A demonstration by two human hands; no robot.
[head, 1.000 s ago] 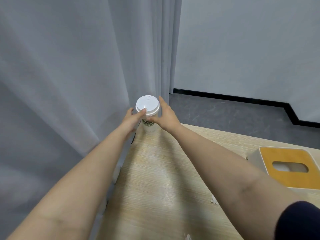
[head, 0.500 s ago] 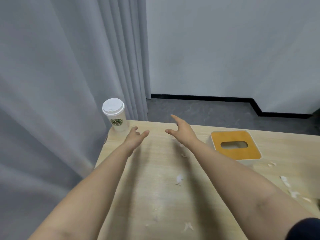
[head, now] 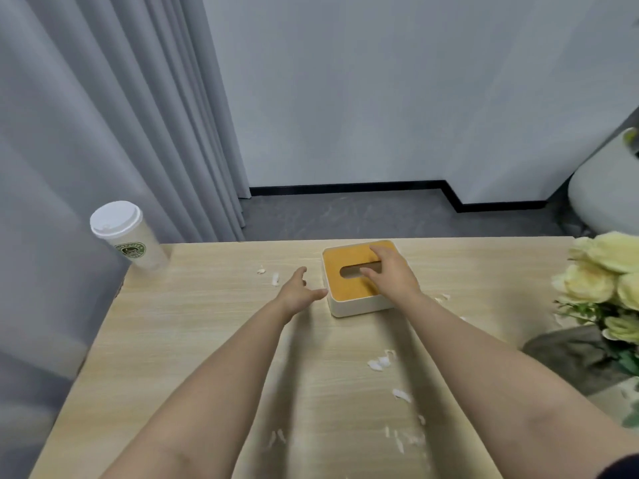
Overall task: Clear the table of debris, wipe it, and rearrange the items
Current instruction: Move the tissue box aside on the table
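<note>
Paper cup (head: 129,236) far left at table (head: 193,340) corner: light, tippy. Left hand (head: 299,293) open, empty, beside tissue box (head: 352,288). Right hand (head: 392,273) flat on lid, fingers spread; rigid, probably light, grip by sides. Scraps (head: 380,361) flimsy.

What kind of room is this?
Probably an office or meeting room, though I can't be sure: a plain wooden table by a long grey curtain, with a takeaway coffee cup, a tissue box and cream flowers.
</note>
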